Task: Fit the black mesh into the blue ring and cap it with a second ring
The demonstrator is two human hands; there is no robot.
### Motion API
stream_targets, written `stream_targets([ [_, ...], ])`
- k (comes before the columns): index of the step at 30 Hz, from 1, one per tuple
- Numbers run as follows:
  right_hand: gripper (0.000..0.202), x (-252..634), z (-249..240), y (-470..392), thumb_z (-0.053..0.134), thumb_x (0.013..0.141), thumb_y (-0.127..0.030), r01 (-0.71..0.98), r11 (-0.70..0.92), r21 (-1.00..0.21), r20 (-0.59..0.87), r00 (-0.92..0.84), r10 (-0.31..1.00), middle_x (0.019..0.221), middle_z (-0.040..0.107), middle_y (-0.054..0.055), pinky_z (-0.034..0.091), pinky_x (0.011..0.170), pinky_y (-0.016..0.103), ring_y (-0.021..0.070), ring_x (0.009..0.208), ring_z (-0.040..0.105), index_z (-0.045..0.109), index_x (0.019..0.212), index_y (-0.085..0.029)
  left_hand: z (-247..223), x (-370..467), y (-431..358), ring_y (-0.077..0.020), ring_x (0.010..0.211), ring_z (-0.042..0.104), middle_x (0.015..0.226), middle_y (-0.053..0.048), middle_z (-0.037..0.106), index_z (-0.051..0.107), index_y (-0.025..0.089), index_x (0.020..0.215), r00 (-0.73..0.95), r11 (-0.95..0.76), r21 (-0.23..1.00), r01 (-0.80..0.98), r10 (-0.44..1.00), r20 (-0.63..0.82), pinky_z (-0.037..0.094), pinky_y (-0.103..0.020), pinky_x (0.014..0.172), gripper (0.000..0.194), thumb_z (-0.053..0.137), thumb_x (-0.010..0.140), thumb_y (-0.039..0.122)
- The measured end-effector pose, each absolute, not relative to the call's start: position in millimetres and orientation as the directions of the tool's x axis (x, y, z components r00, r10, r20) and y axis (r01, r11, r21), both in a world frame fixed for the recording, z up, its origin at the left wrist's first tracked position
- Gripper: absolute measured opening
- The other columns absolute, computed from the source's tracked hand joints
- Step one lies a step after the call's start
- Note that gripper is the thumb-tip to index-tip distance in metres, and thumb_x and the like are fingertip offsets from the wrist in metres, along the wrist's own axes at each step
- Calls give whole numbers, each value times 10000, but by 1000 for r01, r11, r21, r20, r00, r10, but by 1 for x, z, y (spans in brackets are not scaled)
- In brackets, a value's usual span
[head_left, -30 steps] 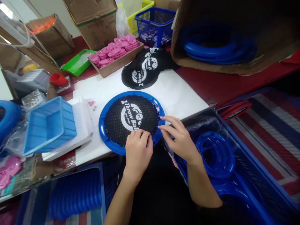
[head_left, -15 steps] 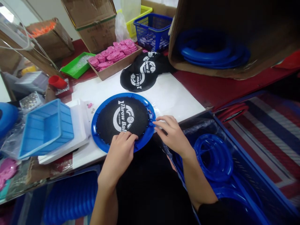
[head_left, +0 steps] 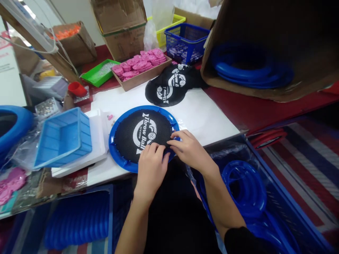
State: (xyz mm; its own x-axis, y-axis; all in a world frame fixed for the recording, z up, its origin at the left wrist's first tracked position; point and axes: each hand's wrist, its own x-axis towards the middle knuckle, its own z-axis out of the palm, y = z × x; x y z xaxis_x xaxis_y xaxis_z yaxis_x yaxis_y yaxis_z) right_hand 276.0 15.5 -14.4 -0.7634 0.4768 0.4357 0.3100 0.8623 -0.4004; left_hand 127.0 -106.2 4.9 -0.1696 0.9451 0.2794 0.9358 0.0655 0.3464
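Observation:
A blue plastic ring [head_left: 113, 148] lies on the white sheet, with a round black mesh [head_left: 127, 135] printed "Throw Ball" set inside it. My left hand [head_left: 153, 165] bends its fingers over the near right edge of the mesh, closed on it. Just to the right, my right hand [head_left: 189, 150] pinches at the same edge, thumb and fingertips together against the mesh and the rim. The exact spot under the fingertips is hidden. More printed black mesh discs [head_left: 169, 90] lie in an overlapping pile behind the ring.
A light blue bin [head_left: 63, 137] stands left on white foam. Behind are a carton of pink discs [head_left: 144, 76], a green tray [head_left: 99, 76] and a blue basket [head_left: 186, 42]. A large cardboard box [head_left: 265, 93] holds blue rings. Crates with blue rings [head_left: 245, 187] sit below the table edge.
My left hand has moved right along the mesh edge, close to my right hand. My right fingers have come in from the outer rim to the mesh edge. The view has shifted slightly.

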Motion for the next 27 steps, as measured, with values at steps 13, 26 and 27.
stream_targets([
  [13,288,279,-37,16,485,1001,-44,245,902,-355,602,-679,421,1129,710,142,563,943,453,261,1084,645,731,1090,-164,-22,141,-99,-238,848,551,916,-66,665,657,178,981,-156,16,279,960,859,487,435,-379,768,117,563,1024,124],
  [26,281,283,-46,21,483,1033,-129,173,841,-513,602,-625,497,1186,758,98,569,975,475,240,1107,697,733,1101,-240,-29,138,-103,-203,849,609,922,-75,693,694,169,1055,-163,-68,367,928,810,563,440,-353,750,160,534,1064,170],
  [27,278,283,-46,21,488,1031,-127,164,836,-524,607,-617,501,1189,760,96,571,978,473,238,1107,699,731,1109,-238,-29,138,-104,-202,850,609,924,-75,692,696,169,1053,-158,-75,366,927,810,564,435,-352,748,158,538,1063,168],
])
